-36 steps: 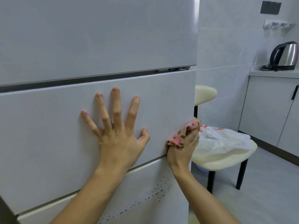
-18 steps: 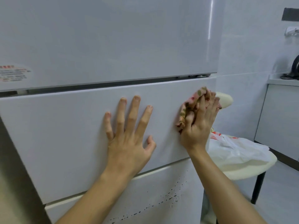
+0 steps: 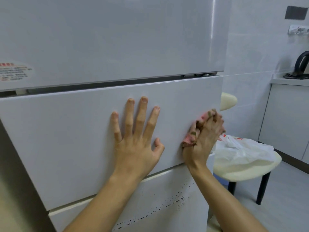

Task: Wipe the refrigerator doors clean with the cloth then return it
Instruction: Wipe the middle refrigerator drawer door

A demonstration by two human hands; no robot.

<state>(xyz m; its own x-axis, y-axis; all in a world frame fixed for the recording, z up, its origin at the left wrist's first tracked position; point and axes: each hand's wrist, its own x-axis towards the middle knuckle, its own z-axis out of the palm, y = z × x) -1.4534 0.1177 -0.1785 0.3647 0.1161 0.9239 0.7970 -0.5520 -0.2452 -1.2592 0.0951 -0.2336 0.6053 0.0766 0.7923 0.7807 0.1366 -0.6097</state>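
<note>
The white refrigerator fills the view, with an upper door (image 3: 108,39), a middle door (image 3: 66,134) and a lower door (image 3: 158,203) marked with black specks. My left hand (image 3: 137,139) lies flat with spread fingers on the middle door. My right hand (image 3: 204,139) presses a pink patterned cloth (image 3: 190,136) against the right end of that same door, fingers over the cloth. Most of the cloth is hidden under the hand.
A cream stool (image 3: 242,171) with black legs stands right of the fridge and carries a white plastic bag (image 3: 240,148). Another cream seat (image 3: 229,101) sits behind it. A kettle (image 3: 302,64) stands on the white counter at far right. A label (image 3: 13,71) is on the upper door.
My right hand rose with the cloth from the door's lower right corner to near its top, then slid back down a little. My left hand stayed flat on the door.
</note>
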